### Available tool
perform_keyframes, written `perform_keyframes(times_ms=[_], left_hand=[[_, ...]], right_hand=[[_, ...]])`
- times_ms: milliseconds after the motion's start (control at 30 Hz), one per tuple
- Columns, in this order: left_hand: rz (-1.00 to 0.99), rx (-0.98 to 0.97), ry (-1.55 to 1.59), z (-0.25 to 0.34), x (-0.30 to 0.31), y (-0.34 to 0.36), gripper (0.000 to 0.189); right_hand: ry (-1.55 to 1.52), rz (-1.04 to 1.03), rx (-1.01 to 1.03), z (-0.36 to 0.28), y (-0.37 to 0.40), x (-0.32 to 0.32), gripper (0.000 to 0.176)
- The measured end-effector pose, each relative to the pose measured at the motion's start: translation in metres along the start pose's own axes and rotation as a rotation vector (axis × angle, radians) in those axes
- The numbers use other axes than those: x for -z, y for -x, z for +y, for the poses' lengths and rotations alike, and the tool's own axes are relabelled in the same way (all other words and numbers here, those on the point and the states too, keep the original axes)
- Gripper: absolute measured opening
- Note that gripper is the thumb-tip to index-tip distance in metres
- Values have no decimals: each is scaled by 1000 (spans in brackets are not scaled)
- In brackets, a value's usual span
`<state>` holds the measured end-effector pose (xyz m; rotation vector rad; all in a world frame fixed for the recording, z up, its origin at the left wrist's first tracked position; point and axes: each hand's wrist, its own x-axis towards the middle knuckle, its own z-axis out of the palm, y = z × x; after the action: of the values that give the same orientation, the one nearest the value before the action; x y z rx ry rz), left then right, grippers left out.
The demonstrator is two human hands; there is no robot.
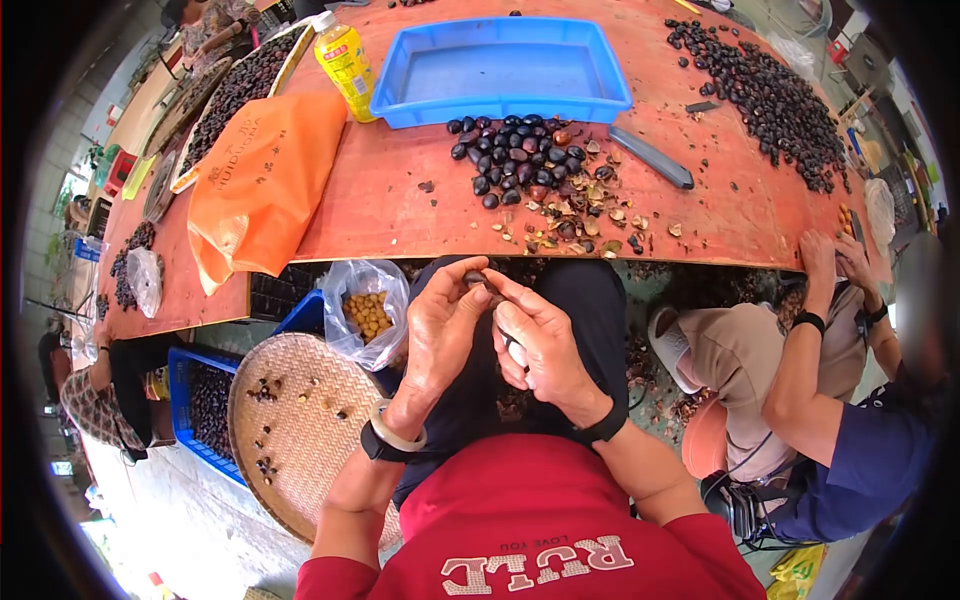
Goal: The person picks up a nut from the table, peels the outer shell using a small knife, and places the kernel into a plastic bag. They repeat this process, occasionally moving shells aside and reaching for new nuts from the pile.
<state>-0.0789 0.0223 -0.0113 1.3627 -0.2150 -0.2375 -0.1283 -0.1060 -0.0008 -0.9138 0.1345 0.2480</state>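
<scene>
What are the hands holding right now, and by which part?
A small dark fruit, pinched by its sides between the fingertips of the left hand and the right hand, above the lap.

I have both hands raised in the centre of the frame, close together and meeting at the fingertips. My left hand [440, 325] sits slightly higher, its thumb and fingers pinched closed at the top. My right hand [545, 350] is curled inward, index finger stretched toward the left thumb. Both forearms run down to the lower centre, elbows bent, wrists angled inward.
</scene>
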Motion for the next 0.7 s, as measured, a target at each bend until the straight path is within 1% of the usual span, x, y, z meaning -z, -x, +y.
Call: perform_keyframes(times_ms=[33,67,133,200,233,267,300,367,400,433,467,500,533,567,633,667,700], left_hand=[[1,2,-4,-1,1,-1,28],[4,1,-5,-1,2,-2,28],[-4,-5,-9,0,4,-5,28],[-60,2,-268,4,6,-7,27],[-64,0,-269,9,6,-8,27],[-112,16,-340,16,5,-9,27],[-159,33,-410,23,3,-10,27],[-174,57,-365,26,2,-12,28],[-223,73,-326,26,4,-14,30],[-270,90,-288,25,6,-16,33],[-271,86,-290,23,5,-15,33],[-287,59,-240,21,5,-13,35],[-302,32,-191,19,4,-11,37],[-302,33,-195,19,3,-9,37],[-267,66,-105,21,1,-6,38],[-217,101,-185,24,2,-7,37],[-225,88,-187,25,5,-6,37]], right_hand=[[-148,23,-22,1,0,-3,41],[-220,25,-42,0,0,-6,42],[-249,32,-55,-1,0,-5,42],[-275,38,-68,-2,0,2,42],[-29,37,-25,-1,-2,10,42],[219,36,18,-2,-2,16,42],[222,35,19,-5,-1,17,42],[184,17,5,-11,1,18,42],[189,15,10,-15,1,17,42],[-20,9,-37,-18,3,15,41],[-232,4,-86,-19,4,14,40],[-232,2,-83,-18,4,15,40],[-327,-10,-115,-16,3,17,39],[-424,-20,-147,-14,3,19,38],[-494,-22,-147,-13,4,20,37],[-551,-28,-146,-15,3,21,36],[-546,-34,-133,-19,4,22,36]])
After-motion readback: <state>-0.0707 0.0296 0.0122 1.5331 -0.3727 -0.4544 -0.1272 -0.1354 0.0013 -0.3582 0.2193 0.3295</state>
